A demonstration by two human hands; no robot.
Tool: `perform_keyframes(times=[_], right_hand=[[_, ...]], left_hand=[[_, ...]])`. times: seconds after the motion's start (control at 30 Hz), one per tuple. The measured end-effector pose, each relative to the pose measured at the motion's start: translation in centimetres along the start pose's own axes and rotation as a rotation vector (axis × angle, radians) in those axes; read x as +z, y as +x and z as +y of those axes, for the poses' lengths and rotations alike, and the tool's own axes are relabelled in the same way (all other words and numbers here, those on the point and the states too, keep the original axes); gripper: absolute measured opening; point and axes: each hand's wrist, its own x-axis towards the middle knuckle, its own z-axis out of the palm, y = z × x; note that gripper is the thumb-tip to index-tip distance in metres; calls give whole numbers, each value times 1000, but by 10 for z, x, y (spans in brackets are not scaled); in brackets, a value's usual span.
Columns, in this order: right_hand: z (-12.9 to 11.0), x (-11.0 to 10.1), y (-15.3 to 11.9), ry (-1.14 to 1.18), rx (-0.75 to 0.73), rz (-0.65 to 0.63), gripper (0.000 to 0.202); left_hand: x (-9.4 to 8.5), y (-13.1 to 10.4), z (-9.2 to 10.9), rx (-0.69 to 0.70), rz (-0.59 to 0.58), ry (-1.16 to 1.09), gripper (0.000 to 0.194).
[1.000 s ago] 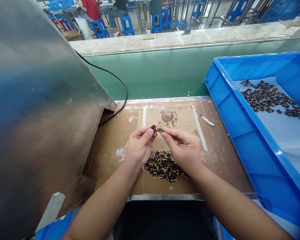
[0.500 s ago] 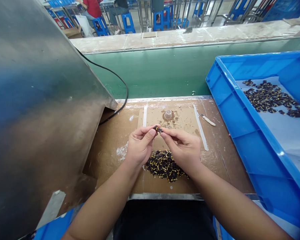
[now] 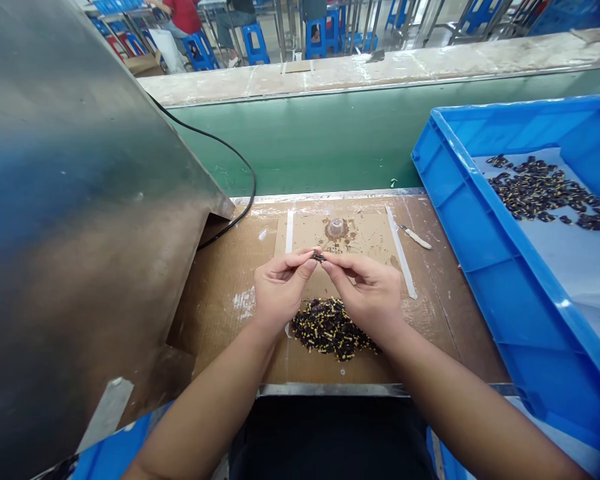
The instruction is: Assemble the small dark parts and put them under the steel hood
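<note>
A small dark piece (image 3: 319,256) is pinched between the fingertips of both hands, above the cardboard. My left hand (image 3: 283,283) grips its left end with thumb and forefinger. On its right end, my right hand (image 3: 367,287) closes the same way. Just below and between the hands lies a pile of small black and yellow pieces (image 3: 333,330), its right edge partly covered by my right hand. Beyond the fingertips a small clear cup (image 3: 337,228) sits in a brown wet stain on the cardboard sheet (image 3: 370,243).
At the right stands a large blue crate (image 3: 480,233) with more black and yellow pieces on white paper. A light-handled knife (image 3: 415,238) lies near it. A big metal housing (image 3: 90,220) fills the left, with a black cable (image 3: 254,180). People and blue stools are far behind.
The small piece has turned a little between the fingertips, and its yellow part no longer shows clearly. Both hands stay nearly in place.
</note>
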Motion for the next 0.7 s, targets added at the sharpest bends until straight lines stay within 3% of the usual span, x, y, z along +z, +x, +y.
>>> perform_keyframes(times=[0.23,0.4,0.6,0.7], right_hand=[[0,0,1,-89,-87,33,15],[-1,-5,8,-227,-241,30,17],[11,-4,6,-350,-303,54,20],[15,1,6,-302,-334,23,14]], left_hand=[[8,-5,2,-8,44,26,8],[5,1,4,-59,-4,18,24],[4,0,6,-76,-29,199,34],[5,-7,8,-44,25,316,33]])
